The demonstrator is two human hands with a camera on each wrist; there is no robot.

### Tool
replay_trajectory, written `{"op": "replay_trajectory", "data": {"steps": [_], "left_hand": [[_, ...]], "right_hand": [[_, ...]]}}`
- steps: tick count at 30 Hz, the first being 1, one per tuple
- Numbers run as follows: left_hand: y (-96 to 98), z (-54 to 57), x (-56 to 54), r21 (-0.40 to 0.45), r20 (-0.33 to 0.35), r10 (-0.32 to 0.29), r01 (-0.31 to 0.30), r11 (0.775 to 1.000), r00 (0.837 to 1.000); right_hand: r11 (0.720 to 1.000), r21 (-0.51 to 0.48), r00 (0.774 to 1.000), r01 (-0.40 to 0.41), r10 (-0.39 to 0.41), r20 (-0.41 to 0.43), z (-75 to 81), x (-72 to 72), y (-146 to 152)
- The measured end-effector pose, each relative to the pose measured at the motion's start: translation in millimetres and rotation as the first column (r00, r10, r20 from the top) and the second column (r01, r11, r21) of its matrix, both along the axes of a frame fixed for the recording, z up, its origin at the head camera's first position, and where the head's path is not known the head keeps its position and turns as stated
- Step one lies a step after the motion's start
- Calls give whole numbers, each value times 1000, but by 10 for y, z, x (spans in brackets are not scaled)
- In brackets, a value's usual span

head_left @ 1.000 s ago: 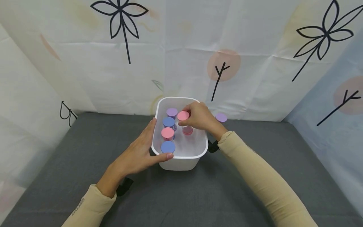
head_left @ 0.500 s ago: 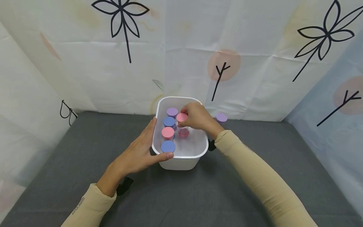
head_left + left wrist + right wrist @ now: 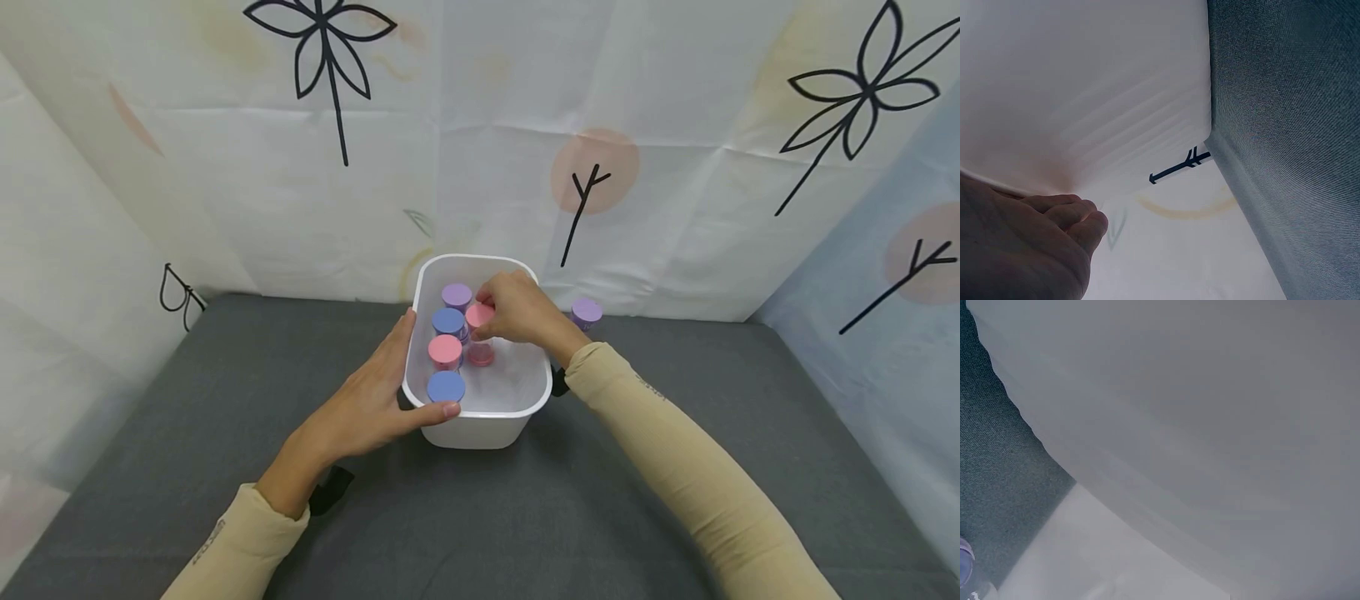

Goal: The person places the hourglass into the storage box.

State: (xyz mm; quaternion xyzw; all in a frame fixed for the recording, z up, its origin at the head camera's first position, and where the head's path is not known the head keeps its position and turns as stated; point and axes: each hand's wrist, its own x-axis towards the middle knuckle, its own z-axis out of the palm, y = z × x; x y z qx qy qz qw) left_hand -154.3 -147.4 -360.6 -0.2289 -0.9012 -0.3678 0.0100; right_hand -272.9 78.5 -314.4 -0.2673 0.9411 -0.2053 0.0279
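Observation:
Inside a white plastic bin [image 3: 480,432], my right hand [image 3: 527,310] pinches a small clear jar with a pink lid [image 3: 478,314] by its top. The jar is upright; whether its base touches the bin floor I cannot tell. Beside it, along the bin's left wall, runs a row of similar jars: a purple-lidded jar [image 3: 456,294], a blue-lidded jar [image 3: 448,320], another pink-lidded jar [image 3: 445,350] and a front blue-lidded jar [image 3: 446,385]. My left hand [image 3: 367,404] rests against the bin, fingers extended along its outer left wall and thumb on the front rim. The right wrist view hides the right hand.
Behind the bin's right side, another purple-lidded jar [image 3: 587,312] stands on the dark grey cloth-covered table [image 3: 480,525]. White printed fabric [image 3: 495,167] hangs close behind the bin and along both sides.
My right hand has shifted slightly left and toward me inside the bin, bringing the pink-lidded jar closer to the row. My left hand stays in place on the bin.

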Motion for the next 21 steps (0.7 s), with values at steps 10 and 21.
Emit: {"op": "replay_trajectory", "data": {"steps": [10,21], "left_hand": [[3,-1,3,10,-5,-2,2,1000,1000],[7,-9,0,19,-8,7,-7,1000,1000]], "right_hand": [[996,-82,998,41,-38,42,11,45,56],[898,-438,991,52,10,137,32,167,255]]}}
